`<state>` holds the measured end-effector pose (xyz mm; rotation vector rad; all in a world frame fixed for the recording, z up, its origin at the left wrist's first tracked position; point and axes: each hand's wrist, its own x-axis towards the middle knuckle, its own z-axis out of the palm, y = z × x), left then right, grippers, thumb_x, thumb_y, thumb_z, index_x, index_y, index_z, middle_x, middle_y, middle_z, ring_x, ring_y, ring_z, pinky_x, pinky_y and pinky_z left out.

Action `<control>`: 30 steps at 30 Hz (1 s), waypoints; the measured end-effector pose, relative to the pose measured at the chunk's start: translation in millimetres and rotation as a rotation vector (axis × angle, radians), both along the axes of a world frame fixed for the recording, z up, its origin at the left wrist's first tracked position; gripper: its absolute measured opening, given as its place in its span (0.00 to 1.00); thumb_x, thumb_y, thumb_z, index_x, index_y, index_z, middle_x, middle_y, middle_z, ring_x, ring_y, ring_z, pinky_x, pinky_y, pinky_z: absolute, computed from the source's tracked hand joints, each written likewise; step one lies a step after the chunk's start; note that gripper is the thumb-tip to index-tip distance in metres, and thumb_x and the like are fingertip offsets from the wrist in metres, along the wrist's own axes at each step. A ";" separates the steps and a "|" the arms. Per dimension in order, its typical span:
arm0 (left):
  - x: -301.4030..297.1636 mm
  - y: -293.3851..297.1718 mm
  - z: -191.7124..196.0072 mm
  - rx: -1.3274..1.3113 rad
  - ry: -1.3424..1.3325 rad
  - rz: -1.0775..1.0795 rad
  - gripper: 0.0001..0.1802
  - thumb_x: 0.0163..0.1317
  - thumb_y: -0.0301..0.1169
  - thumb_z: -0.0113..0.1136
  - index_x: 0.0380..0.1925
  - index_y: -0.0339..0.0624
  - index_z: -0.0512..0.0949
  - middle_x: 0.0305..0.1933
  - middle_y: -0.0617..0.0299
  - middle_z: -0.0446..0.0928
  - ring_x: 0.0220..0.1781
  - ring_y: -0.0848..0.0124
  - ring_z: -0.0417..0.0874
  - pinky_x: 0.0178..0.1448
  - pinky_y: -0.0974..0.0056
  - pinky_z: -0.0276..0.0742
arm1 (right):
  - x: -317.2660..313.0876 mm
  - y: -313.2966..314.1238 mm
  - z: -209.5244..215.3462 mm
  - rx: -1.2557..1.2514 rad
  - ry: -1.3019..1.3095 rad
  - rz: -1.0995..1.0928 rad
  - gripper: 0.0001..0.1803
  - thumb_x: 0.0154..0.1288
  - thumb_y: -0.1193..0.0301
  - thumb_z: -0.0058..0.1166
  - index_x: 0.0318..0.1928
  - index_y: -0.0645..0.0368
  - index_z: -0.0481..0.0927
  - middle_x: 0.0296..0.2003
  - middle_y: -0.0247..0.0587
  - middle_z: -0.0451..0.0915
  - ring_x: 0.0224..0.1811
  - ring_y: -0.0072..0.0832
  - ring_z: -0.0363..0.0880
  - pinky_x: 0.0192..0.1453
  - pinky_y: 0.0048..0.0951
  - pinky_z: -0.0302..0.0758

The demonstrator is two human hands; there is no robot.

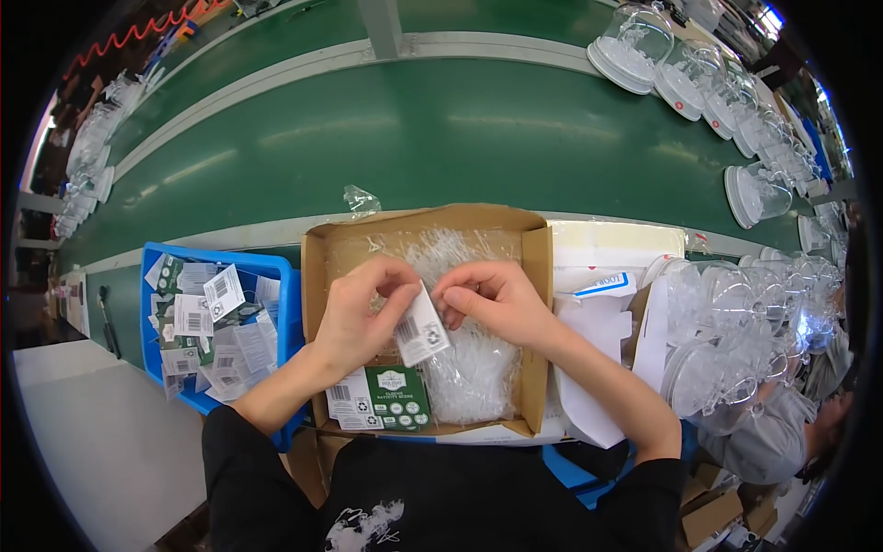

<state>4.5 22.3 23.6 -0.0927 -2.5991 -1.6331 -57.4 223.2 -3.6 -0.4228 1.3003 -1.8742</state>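
My left hand (363, 304) pinches a white printed card (423, 337) by its upper edge, over an open cardboard box (536, 363). Close to the card's top corner is my right hand (497, 296), thumb and forefinger brought together; whatever they hold is too small to make out. Beneath both hands, a heap of thin clear plastic strands (471, 379) fills much of the box. Green and white cards (397, 401) lie in its near left corner.
Left of the box stands a blue bin (292, 317) full of loose cards (221, 294). Clear domes on white bases (630, 51) line the right side of the green table (441, 129). White packaging (589, 368) sits right of the box. A person in grey (759, 437) is at the far right.
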 end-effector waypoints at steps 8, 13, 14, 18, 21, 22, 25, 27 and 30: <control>-2.7 -0.6 2.0 0.053 0.174 -0.051 0.07 0.56 0.16 0.60 0.33 0.34 0.74 0.45 0.56 0.73 0.36 0.72 0.79 0.37 0.70 0.76 | -3.5 2.7 -7.8 -0.107 0.071 0.093 0.09 0.69 0.72 0.52 0.43 0.64 0.80 0.38 0.38 0.81 0.41 0.22 0.79 0.41 0.24 0.78; 2.0 -1.1 -0.1 0.238 0.171 -0.108 0.07 0.58 0.15 0.57 0.34 0.34 0.72 0.45 0.55 0.72 0.43 0.71 0.79 0.45 0.70 0.77 | -6.0 3.1 -2.6 -0.092 -0.021 0.051 0.10 0.70 0.70 0.50 0.42 0.64 0.79 0.40 0.38 0.81 0.43 0.23 0.80 0.42 0.25 0.78; 2.5 -0.2 -0.1 0.285 0.175 -0.110 0.06 0.59 0.16 0.56 0.35 0.34 0.71 0.45 0.54 0.73 0.46 0.70 0.79 0.48 0.68 0.77 | -6.9 3.7 -1.1 -0.077 -0.094 0.023 0.09 0.70 0.71 0.49 0.42 0.64 0.79 0.40 0.39 0.80 0.44 0.24 0.80 0.42 0.26 0.79; 2.5 -1.4 -1.4 0.465 0.079 -0.157 0.05 0.63 0.17 0.52 0.37 0.35 0.69 0.46 0.51 0.76 0.51 0.66 0.79 0.53 0.64 0.77 | -7.9 5.3 -3.2 -0.060 -0.114 -0.005 0.09 0.71 0.71 0.48 0.43 0.63 0.78 0.39 0.39 0.81 0.46 0.26 0.80 0.43 0.28 0.79; 0.8 1.5 1.7 0.492 0.078 -0.167 0.04 0.64 0.18 0.51 0.37 0.35 0.68 0.42 0.52 0.79 0.47 0.67 0.80 0.51 0.63 0.78 | -8.2 6.6 -6.8 -0.056 -0.081 0.004 0.10 0.70 0.70 0.49 0.43 0.63 0.79 0.41 0.39 0.81 0.45 0.24 0.80 0.42 0.25 0.79; 2.4 -0.1 2.3 0.490 0.078 -0.167 0.04 0.64 0.18 0.51 0.37 0.35 0.68 0.42 0.52 0.79 0.47 0.67 0.80 0.51 0.63 0.78 | -7.7 5.9 -6.0 -0.058 -0.081 0.004 0.10 0.70 0.70 0.49 0.43 0.63 0.79 0.41 0.39 0.81 0.45 0.24 0.80 0.42 0.25 0.79; 4.4 -6.1 4.2 0.351 0.013 -0.211 0.05 0.64 0.19 0.52 0.38 0.36 0.69 0.38 0.52 0.80 0.42 0.68 0.81 0.46 0.65 0.77 | -6.4 3.9 -3.6 -0.103 -0.051 0.018 0.09 0.70 0.71 0.50 0.43 0.63 0.79 0.41 0.38 0.81 0.44 0.23 0.79 0.42 0.25 0.79; 0.4 -6.9 9.1 0.115 0.080 -0.261 0.06 0.59 0.17 0.56 0.37 0.34 0.77 0.32 0.56 0.81 0.37 0.69 0.83 0.42 0.67 0.77 | -5.2 2.9 -2.9 -0.170 -0.012 -0.033 0.08 0.68 0.73 0.51 0.43 0.63 0.80 0.41 0.37 0.81 0.42 0.22 0.79 0.40 0.23 0.78; -3.3 -0.2 10.3 0.076 0.084 -0.245 0.08 0.58 0.17 0.58 0.36 0.36 0.81 0.33 0.57 0.81 0.36 0.69 0.82 0.39 0.68 0.76 | -5.2 4.5 -6.7 -0.138 0.077 -0.052 0.08 0.67 0.74 0.53 0.42 0.64 0.81 0.39 0.37 0.82 0.39 0.20 0.79 0.39 0.21 0.76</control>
